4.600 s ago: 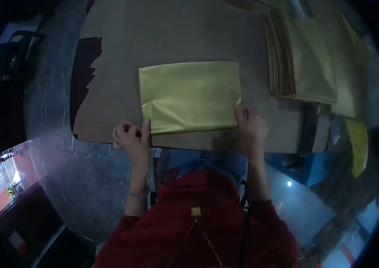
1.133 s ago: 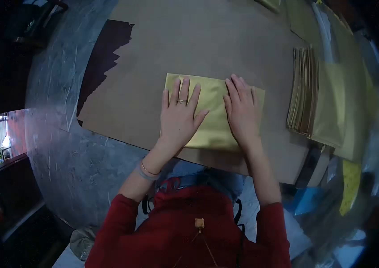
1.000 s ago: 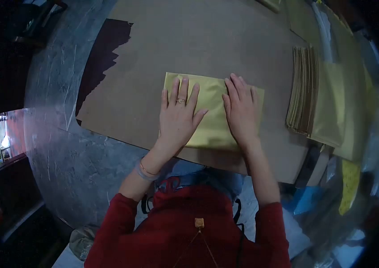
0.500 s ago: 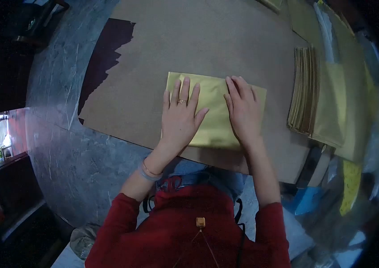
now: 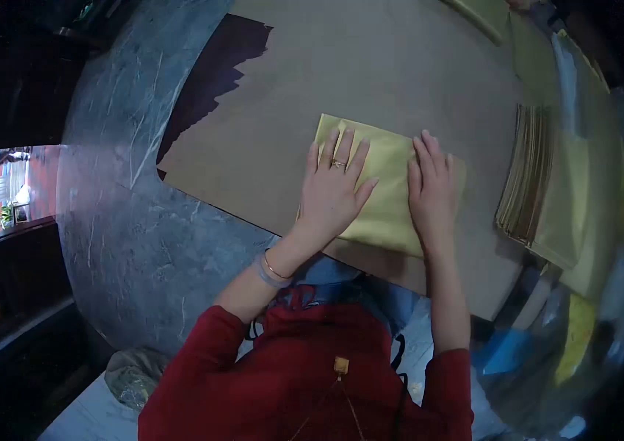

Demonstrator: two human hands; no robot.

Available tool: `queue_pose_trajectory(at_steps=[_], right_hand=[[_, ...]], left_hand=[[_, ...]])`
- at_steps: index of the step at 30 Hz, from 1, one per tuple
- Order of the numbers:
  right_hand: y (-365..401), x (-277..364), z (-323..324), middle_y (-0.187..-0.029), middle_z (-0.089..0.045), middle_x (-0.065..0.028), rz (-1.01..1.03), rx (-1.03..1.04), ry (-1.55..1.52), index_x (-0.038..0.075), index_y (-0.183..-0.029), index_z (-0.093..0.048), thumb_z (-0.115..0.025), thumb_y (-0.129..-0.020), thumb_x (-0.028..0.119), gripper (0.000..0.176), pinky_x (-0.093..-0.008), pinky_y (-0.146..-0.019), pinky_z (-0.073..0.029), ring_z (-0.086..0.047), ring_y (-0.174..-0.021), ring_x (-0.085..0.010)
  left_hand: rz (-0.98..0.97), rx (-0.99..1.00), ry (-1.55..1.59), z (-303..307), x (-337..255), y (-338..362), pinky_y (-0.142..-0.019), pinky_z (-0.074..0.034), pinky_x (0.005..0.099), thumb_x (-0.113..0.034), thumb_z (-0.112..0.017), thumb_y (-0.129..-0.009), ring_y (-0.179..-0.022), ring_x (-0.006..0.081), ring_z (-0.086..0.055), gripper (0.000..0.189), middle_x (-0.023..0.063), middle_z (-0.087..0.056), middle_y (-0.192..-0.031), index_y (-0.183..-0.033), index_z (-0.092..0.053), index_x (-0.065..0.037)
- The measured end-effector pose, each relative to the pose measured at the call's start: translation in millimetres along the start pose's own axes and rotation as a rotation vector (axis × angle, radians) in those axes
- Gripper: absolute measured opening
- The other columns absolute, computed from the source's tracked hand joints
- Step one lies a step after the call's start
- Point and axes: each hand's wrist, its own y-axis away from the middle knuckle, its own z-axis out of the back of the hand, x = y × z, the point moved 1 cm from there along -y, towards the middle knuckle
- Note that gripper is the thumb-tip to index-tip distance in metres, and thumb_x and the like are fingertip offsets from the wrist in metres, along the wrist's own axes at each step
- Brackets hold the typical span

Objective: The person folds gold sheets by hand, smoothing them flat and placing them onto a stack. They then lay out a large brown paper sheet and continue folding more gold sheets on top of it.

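A gold-yellow rectangular piece, like folded paper or a flat envelope (image 5: pixel 381 213), lies on the brown board in front of me. My left hand (image 5: pixel 332 192) presses flat on its left part, fingers spread, a ring on one finger and bands at the wrist. Along its right part rests my right hand (image 5: pixel 433 192), palm down, fingers stretched out close together with the tips at the far edge. Both hands cover parts of the piece, and its surface looks slightly creased between them.
A brown board (image 5: pixel 370 66) with a torn dark patch (image 5: pixel 213 70) covers the grey marbled table (image 5: pixel 154 242). To the right stands a stack of folded brown-gold pieces (image 5: pixel 526 176), beside larger yellow sheets (image 5: pixel 576 198). A blue object (image 5: pixel 504 351) sits below the board's right corner.
The view has turned, so the board, piece and hands appear farther right. Both hands remain flat on the gold-yellow piece, in nearly the same places on it.
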Motion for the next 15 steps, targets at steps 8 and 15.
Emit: queue_pose_trajectory(at_steps=[8, 15], right_hand=[[1, 2, 1, -0.148, -0.033, -0.0047, -0.048, 0.119, 0.134, 0.013, -0.139, -0.04, -0.041, -0.098, 0.026, 0.043, -0.0486, -0.112, -0.022, -0.031, -0.137, -0.0219], [14, 41, 11, -0.151, -0.027, -0.0071, 0.101, 0.253, 0.022, 0.011, -0.143, -0.033, -0.04, -0.097, 0.031, 0.051, -0.0495, -0.113, -0.015, -0.024, -0.14, -0.023]], left_hand=[[-0.01, 0.0, -0.006, -1, 1, 0, -0.107, -0.024, 0.0522, -0.045, -0.054, -0.088, -0.136, 0.034, -0.027, 0.062, 0.0148, -0.031, -0.147, -0.139, -0.041, -0.011], [0.01, 0.071, -0.063, 2, -9, -6, -0.104, -0.026, 0.0586, -0.047, -0.057, -0.084, -0.135, 0.0384, -0.028, 0.065, 0.0157, -0.029, -0.148, -0.139, -0.043, -0.016]])
